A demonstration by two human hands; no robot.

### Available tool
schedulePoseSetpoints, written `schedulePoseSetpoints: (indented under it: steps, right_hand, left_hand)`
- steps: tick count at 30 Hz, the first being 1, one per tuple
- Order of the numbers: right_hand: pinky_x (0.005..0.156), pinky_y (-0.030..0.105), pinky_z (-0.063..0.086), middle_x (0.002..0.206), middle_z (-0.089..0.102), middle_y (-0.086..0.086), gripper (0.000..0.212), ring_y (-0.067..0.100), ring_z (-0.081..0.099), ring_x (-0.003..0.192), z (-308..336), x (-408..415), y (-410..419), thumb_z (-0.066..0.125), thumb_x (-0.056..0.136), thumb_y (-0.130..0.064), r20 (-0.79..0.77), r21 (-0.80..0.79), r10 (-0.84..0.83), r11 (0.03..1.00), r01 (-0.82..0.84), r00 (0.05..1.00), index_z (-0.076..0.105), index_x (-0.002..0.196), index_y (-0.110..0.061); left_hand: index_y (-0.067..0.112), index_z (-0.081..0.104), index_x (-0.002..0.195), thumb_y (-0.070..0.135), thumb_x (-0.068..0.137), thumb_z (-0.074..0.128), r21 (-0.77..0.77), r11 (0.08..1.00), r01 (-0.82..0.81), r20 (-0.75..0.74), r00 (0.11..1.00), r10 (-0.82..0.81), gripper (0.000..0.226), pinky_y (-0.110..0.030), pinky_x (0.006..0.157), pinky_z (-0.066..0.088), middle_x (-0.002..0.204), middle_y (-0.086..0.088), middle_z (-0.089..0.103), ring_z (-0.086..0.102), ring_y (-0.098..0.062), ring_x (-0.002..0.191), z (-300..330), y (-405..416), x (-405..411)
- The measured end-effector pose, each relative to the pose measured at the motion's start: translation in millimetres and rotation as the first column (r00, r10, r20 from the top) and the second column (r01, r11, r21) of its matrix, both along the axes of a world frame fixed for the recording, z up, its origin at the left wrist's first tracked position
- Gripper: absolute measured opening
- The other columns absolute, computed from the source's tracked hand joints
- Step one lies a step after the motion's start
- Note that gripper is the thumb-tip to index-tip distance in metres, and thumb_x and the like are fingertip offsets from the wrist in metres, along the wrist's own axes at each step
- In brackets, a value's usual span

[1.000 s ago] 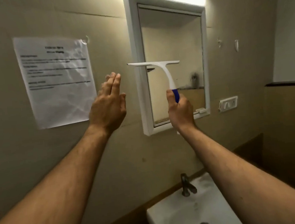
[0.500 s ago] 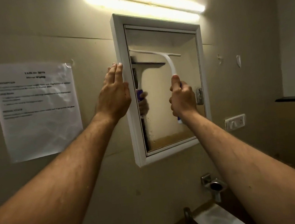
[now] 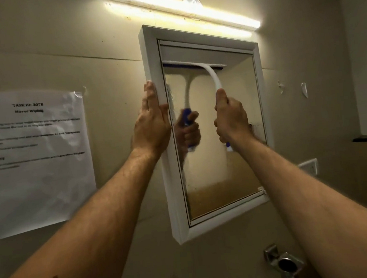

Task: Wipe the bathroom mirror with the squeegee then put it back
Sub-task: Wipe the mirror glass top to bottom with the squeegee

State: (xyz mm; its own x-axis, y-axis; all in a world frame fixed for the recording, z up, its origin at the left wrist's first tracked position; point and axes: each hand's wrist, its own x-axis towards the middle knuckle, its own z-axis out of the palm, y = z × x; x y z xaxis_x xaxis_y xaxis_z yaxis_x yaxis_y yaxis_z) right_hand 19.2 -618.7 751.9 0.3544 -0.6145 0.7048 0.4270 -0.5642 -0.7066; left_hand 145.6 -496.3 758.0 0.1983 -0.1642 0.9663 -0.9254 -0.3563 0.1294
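Head view is showing the white-framed bathroom mirror (image 3: 216, 222) hanging on the wall under a lit tube lamp (image 3: 180, 8). Left hand (image 3: 151, 124) is pressing flat, fingers straight, against the frame's left edge. Right hand (image 3: 230, 118) is keeping its grip clamped on the squeegee (image 3: 211, 74), whose blade is lying across the glass near the top.

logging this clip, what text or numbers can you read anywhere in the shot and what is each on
"TASK ID: 3078", top line of the paper sheet taped to the wall.
"Mirror Wiping", the line under it, blurred, so likely but not certain.
"...STATE", a heading lower down, its start cut off.
The small paragraphs: too blurred to read.
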Motion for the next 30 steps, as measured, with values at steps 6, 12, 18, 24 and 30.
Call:
schedulePoseSetpoints:
  steps: [6, 12, 18, 24, 30]
  right_hand:
    - [0.049, 0.030, 0.033, 0.061, 0.044, -0.001, 0.045, 0.014, 0.039, 0.053, -45, 1, -6, 0.026, 0.096, -0.060, -0.032, 0.002, -0.002, 1.000, 0.002, 0.999, 0.048, 0.077, -0.024]
    - [0.037, 0.022, 0.028, 0.060, 0.041, -0.002, 0.042, 0.010, 0.033, 0.045, 5, 1, -4, 0.029, 0.098, -0.054, 0.036, 0.041, 0.071, 0.997, -0.072, 0.997, 0.049, 0.080, -0.022]
    - [0.037, 0.021, 0.029, 0.064, 0.042, 0.001, 0.042, 0.013, 0.034, 0.047, -32, 9, -7, 0.028, 0.097, -0.057, -0.015, 0.072, 0.092, 0.993, -0.091, 0.996, 0.047, 0.078, -0.025]
    - [0.038, 0.026, 0.041, 0.063, 0.054, 0.007, 0.038, 0.016, 0.045, 0.043, -24, -7, -15, 0.036, 0.099, -0.041, 0.029, 0.075, 0.219, 0.972, -0.221, 0.975, 0.058, 0.092, -0.009]
    - [0.037, 0.023, 0.028, 0.060, 0.044, -0.001, 0.033, 0.009, 0.034, 0.041, 11, -6, -10, 0.035, 0.099, -0.041, 0.039, 0.093, 0.266, 0.959, -0.268, 0.963, 0.054, 0.094, -0.014]
  left_hand:
    - [0.020, 0.005, 0.155, 0.027, 0.105, 0.030, -0.115, 0.987, 0.116, 0.037, 0.993, -0.113, 0.056, -0.028, 0.114, 0.019, 0.163, 0.003, 0.008, 0.013, 0.000, 0.138, -8, -9, 7]
    - [0.020, 0.006, 0.155, 0.023, 0.105, 0.030, -0.122, 0.981, 0.151, 0.059, 0.988, -0.145, 0.056, -0.028, 0.115, 0.017, 0.163, 0.003, 0.007, 0.013, -0.007, 0.145, -11, -11, 12]
    - [0.023, 0.007, 0.155, 0.025, 0.105, 0.030, -0.130, 0.982, 0.140, 0.040, 0.990, -0.136, 0.055, -0.029, 0.113, 0.020, 0.162, 0.003, 0.010, 0.019, -0.015, 0.147, -13, -12, 12]
    - [0.025, 0.013, 0.154, 0.025, 0.105, 0.033, -0.191, 0.971, 0.145, 0.001, 0.989, -0.147, 0.054, -0.025, 0.110, 0.023, 0.161, 0.003, 0.019, 0.026, -0.014, 0.144, -15, -15, 7]
    - [0.025, 0.020, 0.153, 0.025, 0.104, 0.037, -0.245, 0.958, 0.147, 0.016, 0.989, -0.148, 0.052, -0.027, 0.109, 0.033, 0.157, 0.002, 0.030, 0.036, -0.016, 0.140, -15, -17, 8]
